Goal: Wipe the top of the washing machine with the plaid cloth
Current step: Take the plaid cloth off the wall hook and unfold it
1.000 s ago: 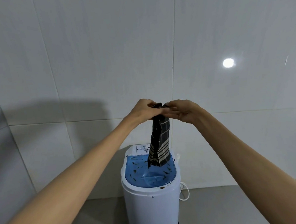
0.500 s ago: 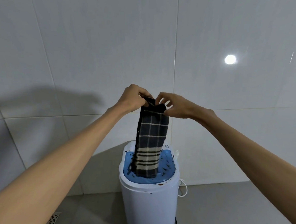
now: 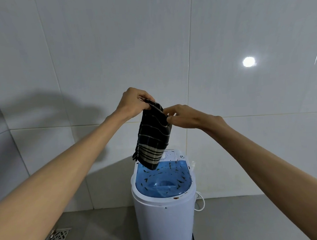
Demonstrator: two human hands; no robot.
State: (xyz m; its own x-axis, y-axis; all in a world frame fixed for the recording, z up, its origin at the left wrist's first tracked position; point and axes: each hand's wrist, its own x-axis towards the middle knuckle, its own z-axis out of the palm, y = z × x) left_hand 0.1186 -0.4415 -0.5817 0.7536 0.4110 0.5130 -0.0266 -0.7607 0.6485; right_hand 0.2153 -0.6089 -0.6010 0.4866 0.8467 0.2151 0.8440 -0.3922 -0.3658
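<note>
A dark plaid cloth with pale stripes hangs in the air above a small white washing machine. The machine's translucent blue lid is flecked with dark debris, and a white control panel sits at its back. My left hand pinches the cloth's upper left corner. My right hand pinches its upper right edge, slightly lower. The cloth's bottom edge dangles just over the back left of the lid; whether it touches is unclear.
White tiled walls stand behind and to the left. The floor is grey, with a metal drain grate at the lower left. A white cord loops at the machine's right side.
Both hands have drawn apart and spread the bunched cloth wider. The cloth has lifted and shifted left, uncovering most of the blue lid.
</note>
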